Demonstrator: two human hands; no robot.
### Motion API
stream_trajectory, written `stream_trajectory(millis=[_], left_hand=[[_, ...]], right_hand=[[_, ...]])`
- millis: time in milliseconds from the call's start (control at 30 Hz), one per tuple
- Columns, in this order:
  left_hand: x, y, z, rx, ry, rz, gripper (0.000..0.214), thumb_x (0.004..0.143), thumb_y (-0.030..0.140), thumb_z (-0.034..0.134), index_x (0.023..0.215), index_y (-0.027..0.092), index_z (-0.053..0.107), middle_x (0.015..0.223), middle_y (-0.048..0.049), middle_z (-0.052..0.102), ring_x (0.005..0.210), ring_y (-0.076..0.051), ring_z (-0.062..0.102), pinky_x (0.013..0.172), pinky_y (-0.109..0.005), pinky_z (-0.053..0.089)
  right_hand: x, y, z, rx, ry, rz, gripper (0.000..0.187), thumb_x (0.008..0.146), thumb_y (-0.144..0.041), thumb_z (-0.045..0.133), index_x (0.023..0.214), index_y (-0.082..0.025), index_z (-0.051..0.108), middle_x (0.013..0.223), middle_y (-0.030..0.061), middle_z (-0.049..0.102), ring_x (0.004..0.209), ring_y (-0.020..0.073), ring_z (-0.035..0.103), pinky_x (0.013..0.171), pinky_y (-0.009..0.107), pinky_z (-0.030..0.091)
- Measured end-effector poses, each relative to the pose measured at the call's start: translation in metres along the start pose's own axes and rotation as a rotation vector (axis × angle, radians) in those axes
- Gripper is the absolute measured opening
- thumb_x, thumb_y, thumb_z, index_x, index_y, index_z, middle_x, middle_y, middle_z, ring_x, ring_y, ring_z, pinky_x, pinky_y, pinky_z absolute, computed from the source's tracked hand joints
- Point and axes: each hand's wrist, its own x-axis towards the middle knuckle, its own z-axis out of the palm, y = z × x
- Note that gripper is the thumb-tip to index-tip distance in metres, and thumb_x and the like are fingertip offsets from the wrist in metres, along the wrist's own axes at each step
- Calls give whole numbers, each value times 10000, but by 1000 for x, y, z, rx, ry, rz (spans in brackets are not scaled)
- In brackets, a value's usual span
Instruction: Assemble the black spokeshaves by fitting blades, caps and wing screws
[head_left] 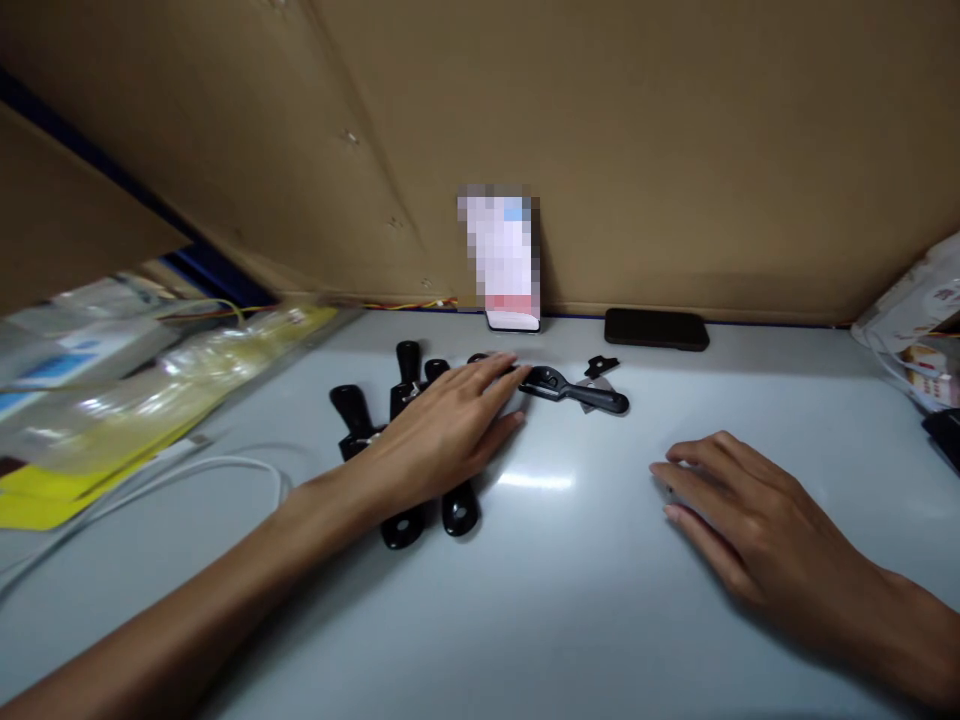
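Observation:
My left hand [457,420] reaches over a group of black tools, its fingers stretched out and apart. Its fingertips lie at or just above a black spokeshave [551,383]; whether they touch it I cannot tell. More black spokeshaves [352,410] lie beneath and beside that hand and forearm, partly hidden, with handle ends [460,512] showing. Right of the fingertips are a small black shaped plate [600,366] and a thin grey flat piece [589,398], partly under the handle. My right hand [750,520] is over the table at the right, fingers loosely bent, thumb apart; a tiny dark speck shows between them.
A lit phone [514,265], blurred out, leans on the cardboard wall [675,150]. A dark phone-like slab [656,329] lies by the wall. Clear plastic bags [150,390], yellow sheets [45,500] and a white cable [225,462] occupy the left; a printed bag [919,320] stands right.

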Motion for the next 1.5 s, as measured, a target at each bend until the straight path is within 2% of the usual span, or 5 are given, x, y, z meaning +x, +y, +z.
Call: stream_trajectory(millis=[367,600,833,1067,1500], left_hand=[[-9,48,-13,-192,-30,284,416,953,31,419,1261,154,672,1244,-114,710,1181,-275,618,924,-455,599],[-17,82,-20,-301,-10,506,365,884,8,457,1156,117,675,1077,-119,726,834,-218,618,716,-359,590],[-25,94,-21,-364,-49,588,336,905,114,532,1218,151,648,1093,-108,726,879,-234,624,774,-374,577],[-24,91,-20,-316,1,546,408,921,79,437,1287,133,609,987,-105,710,841,-245,648,725,-383,589],[-23,89,-18,-281,104,547,342,1044,93,345,1098,102,683,919,-101,716,760,-203,637,675,-343,563]], right_hand=[[0,49,-5,-259,-126,204,296,969,-70,436,846,-161,690,836,90,675,758,223,623,688,376,521],[9,59,-3,-65,78,161,361,1051,-265,458,1364,-187,620,1288,133,695,1186,295,613,969,514,547],[24,43,17,106,-128,31,546,1074,-328,426,1605,-246,328,1587,108,476,1517,300,338,1146,596,415],[23,38,-2,120,12,83,305,1011,-181,498,1284,-149,628,1161,136,714,1078,270,615,928,470,541],[9,22,-16,-308,-231,376,338,922,-500,659,932,-162,639,921,97,685,781,262,660,649,373,485]])
